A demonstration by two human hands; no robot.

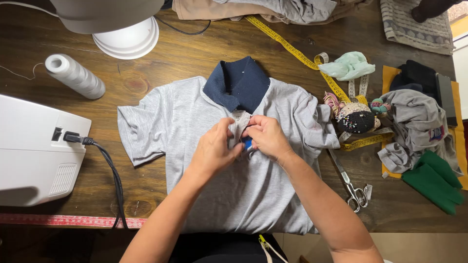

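Note:
A grey polo shirt [195, 122] with a navy collar [237, 85] lies flat on the wooden table [161, 63], collar pointing away from me. My left hand [213, 148] and my right hand [265, 135] meet at the shirt's front placket, just below the collar. Both pinch the folded grey placket fabric between fingers and thumbs. A small blue thing [247, 143] shows between the two hands; I cannot tell what it is.
A white sewing machine [34, 151] with a black power cable [109, 170] stands at left, a white thread cone [75, 75] behind it. Scissors [348, 182], a pincushion [356, 119], a yellow tape measure [292, 48] and fabric scraps [419, 126] lie at right.

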